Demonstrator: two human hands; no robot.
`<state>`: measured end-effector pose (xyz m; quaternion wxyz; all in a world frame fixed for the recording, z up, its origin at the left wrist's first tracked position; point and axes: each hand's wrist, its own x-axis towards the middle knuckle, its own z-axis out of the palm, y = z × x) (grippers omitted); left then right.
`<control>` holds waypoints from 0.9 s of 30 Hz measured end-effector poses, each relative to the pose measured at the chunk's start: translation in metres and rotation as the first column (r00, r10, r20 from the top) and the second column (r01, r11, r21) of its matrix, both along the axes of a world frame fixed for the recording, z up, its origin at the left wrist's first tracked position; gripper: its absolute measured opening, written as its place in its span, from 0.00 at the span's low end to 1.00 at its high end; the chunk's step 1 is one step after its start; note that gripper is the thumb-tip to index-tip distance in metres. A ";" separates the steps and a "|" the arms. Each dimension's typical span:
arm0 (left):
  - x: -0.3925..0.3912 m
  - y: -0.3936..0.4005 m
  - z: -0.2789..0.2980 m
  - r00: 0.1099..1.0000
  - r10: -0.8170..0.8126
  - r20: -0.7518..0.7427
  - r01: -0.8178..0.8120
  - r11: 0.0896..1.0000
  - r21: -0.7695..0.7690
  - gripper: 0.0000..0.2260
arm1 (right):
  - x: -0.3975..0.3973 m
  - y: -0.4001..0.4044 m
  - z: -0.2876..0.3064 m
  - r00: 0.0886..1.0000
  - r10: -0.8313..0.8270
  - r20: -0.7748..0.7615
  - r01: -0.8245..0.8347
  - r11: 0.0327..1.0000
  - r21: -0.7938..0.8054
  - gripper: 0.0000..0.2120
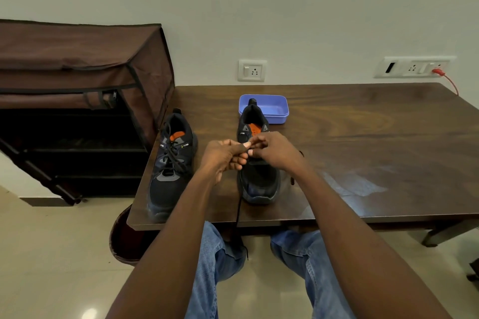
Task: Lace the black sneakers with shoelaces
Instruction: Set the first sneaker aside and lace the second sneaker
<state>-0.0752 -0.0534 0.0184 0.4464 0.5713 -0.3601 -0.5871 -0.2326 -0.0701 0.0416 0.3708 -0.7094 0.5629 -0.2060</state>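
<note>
Two black sneakers with orange tongue tabs stand on the dark wooden table (363, 137), toes toward me. The left sneaker (169, 163) has a black lace threaded through its eyelets. Over the middle of the right sneaker (259, 179) my left hand (224, 156) and my right hand (273, 151) meet, and both pinch a black shoelace (238, 215) at the eyelets. One end of that lace hangs down over the table's front edge to my lap. My hands hide the eyelet rows of the right sneaker.
A blue plastic tray (272, 107) sits just behind the right sneaker. A brown fabric shoe rack (77, 101) stands left of the table. Wall sockets with a red cable (449, 80) are at the back. My knees in jeans are under the table's front edge.
</note>
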 end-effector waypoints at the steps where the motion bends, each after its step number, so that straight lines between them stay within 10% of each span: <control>1: -0.001 -0.001 -0.001 1.000 0.012 -0.004 -0.012 1.000 -0.003 0.05 | 0.001 -0.001 -0.002 1.000 0.004 -0.014 -0.004 1.000 -0.006 0.06; 15: -0.006 -0.008 -0.002 0.978 -0.020 0.208 0.052 0.988 -0.147 0.04 | 0.001 -0.005 -0.011 0.970 -0.116 0.214 0.105 0.992 0.065 0.10; 22: -0.004 -0.013 -0.018 0.952 0.131 0.278 -0.114 0.991 -0.075 0.10 | -0.002 -0.014 -0.022 0.948 -0.236 -0.215 0.207 0.967 -0.148 0.09; 27: -0.008 -0.019 -0.025 0.951 0.120 0.284 -0.120 0.993 -0.017 0.08 | 0.001 -0.018 -0.030 0.952 -0.192 -0.237 0.176 0.981 -0.087 0.08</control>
